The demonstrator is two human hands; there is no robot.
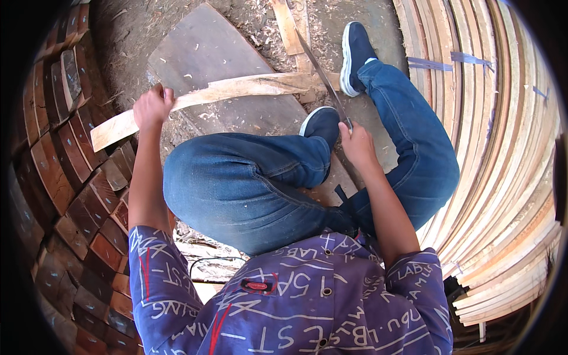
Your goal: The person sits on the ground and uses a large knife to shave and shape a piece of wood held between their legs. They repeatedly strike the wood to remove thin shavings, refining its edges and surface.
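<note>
My left hand (153, 107) is closed around a long pale wooden plank (236, 87) near its left end. The plank runs to the right across the ground ahead of my bent left knee, with a rough, partly chipped edge. My right hand (358, 144), in front of my right knee, is wrapped around the handle of a long machete (325, 77). Its narrow dark blade points away from me and crosses in front of the plank's far right part. Whether the blade touches the wood, I cannot tell.
Beneath the plank lies a broad flat board (198, 50). A short wooden piece (287, 29) rests among wood shavings (269, 50) at the top. Stacked dark wood blocks (77, 183) rise on my left. Bundled pale planks (473, 148) stand on my right, near my shoe (355, 56).
</note>
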